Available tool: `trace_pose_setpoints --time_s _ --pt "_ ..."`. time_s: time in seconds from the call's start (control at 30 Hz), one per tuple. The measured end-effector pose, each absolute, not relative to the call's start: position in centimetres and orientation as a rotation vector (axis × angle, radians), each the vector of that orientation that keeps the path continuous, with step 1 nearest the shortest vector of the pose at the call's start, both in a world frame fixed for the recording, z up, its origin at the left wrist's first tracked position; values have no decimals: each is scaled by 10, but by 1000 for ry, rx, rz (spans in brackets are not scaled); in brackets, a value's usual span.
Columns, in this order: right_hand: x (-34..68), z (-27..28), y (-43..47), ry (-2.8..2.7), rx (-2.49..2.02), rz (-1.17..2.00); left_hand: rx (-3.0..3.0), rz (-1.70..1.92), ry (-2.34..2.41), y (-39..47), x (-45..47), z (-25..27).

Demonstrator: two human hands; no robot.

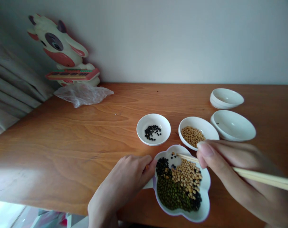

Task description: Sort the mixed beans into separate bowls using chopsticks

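Observation:
My right hand (236,174) is closed around a pair of pale chopsticks (260,177). Their tips reach into the upper part of a white, flower-shaped dish (207,201), close to a few black beans. Yellow soybeans (185,174), green mung beans (170,194) and black beans (161,166) lie mixed in this dish. My left hand (127,177) grips the dish at its left side, where a short pale handle shows; most of the handle is hidden. Just beyond stand a white bowl (140,134) holding black beans and another white bowl (211,134) holding soybeans.
Two more white bowls, a nearer one (239,126) with a dark speck inside and a farther one (229,98), stand at the right. A cow-shaped toy keyboard (72,74) leans at the back left behind a clear plastic bag (84,95). A curtain (13,85) hangs left.

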State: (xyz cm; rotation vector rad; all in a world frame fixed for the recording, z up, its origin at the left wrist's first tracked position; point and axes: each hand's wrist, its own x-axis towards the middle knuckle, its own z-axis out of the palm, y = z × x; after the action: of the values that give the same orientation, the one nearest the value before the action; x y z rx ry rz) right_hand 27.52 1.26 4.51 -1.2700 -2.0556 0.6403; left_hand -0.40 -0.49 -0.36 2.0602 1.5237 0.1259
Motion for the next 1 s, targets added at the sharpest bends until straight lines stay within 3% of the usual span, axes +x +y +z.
trace_pose_setpoints --time_s 0.37,1.0 --pt "285 42 13 -2061 -1308 805 2014 134 1513 -4 -3 -5" --pt "283 42 15 -2079 -1322 741 2012 127 1492 -3 -3 -5"
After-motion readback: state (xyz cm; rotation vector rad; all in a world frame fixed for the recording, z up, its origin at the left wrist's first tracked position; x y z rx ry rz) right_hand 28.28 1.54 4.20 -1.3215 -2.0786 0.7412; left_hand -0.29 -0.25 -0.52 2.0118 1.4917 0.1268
